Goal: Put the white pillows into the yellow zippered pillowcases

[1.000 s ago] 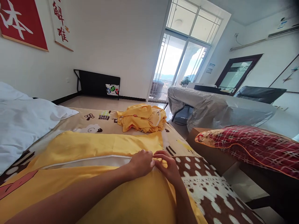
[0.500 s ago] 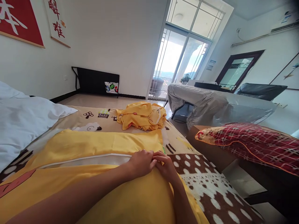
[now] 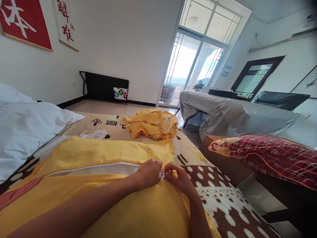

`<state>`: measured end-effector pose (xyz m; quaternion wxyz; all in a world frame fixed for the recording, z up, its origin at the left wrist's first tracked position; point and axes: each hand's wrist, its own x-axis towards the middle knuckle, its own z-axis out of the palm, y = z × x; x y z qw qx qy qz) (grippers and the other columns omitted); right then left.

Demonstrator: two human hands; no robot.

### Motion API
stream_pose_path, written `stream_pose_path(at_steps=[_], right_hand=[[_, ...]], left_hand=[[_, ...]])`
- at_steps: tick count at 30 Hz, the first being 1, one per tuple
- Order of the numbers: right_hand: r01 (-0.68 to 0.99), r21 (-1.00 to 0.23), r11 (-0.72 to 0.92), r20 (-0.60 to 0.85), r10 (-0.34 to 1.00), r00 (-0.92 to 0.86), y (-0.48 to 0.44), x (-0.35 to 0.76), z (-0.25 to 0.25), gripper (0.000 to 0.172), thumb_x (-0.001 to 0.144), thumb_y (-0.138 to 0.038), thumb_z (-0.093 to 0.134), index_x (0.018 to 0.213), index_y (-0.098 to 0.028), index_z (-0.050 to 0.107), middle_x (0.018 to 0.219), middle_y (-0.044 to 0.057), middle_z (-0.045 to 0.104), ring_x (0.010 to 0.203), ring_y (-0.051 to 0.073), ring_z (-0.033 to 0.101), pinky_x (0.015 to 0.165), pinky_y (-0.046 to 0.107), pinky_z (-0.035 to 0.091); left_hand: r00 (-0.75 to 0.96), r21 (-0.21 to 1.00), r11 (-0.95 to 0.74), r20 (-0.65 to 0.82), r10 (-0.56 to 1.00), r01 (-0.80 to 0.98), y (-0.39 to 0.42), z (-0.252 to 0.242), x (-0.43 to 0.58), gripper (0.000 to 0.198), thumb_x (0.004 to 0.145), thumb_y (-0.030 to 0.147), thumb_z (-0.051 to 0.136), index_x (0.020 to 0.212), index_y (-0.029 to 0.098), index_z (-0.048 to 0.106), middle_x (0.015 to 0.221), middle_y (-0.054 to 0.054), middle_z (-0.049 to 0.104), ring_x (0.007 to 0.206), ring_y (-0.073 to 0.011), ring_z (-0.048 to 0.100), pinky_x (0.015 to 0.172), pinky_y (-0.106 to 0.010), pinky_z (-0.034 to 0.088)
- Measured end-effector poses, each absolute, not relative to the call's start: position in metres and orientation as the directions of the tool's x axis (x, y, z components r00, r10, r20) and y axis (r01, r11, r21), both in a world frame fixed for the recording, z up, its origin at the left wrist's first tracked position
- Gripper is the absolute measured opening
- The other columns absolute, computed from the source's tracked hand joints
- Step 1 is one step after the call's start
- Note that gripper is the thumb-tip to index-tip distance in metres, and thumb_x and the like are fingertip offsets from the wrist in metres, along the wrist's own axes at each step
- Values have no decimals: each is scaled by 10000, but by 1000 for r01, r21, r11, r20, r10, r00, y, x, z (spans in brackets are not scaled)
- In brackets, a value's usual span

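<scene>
Large smooth yellow fabric cover (image 3: 148,205) lay flat-ish on the brown-and-cream patterned blanket (image 3: 218,198), long white-edged slit (image 3: 99,169) running across it. Left hand (image 3: 150,172) was curled tight, apparently gripping cloth at the slit's right end. Right hand (image 3: 177,177) had thumb and forefinger narrowed beside a small dark-and-white piece (image 3: 163,174); couldn't make out whether they pinched it. My take: doing this well called for left anchoring the edges taut and level, right working in line with the slit, loose cloth clear of the piece.
</scene>
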<state>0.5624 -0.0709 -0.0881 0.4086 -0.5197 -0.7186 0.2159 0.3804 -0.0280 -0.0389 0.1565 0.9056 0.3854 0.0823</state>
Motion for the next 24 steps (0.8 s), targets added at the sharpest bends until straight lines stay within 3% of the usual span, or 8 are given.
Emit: stream_pose_path(at_steps=[11,18,24], right_hand=[[468,-791,393,391,914,-106,-69,567,-90,249,733,-289,710,572,-189,549,747,23,627,743,162,563,697,279,420],[480,-777,408,367,912,-183,-71,569,-88,229,733,-269,712,584,-185,560,774,26,594,741,155,552,712,288,436],[520,-728,447,426,889,-166,-72,561,-89,165,717,-137,619,608,-193,508,782,23,556,748,155,524,702,279,422]], left_hand=[[655,354,-619,24,755,701,-30,-38,380,283,873,245,366,929,158,630,934,-145,689,901,-268,656,720,-335,487],[671,289,-646,16,742,707,-33,-21,367,274,871,224,368,937,150,623,938,-162,689,883,-288,662,708,-358,498],[671,234,-656,23,741,717,-41,-11,355,267,881,223,365,937,161,619,876,-145,691,869,-289,667,727,-377,508]])
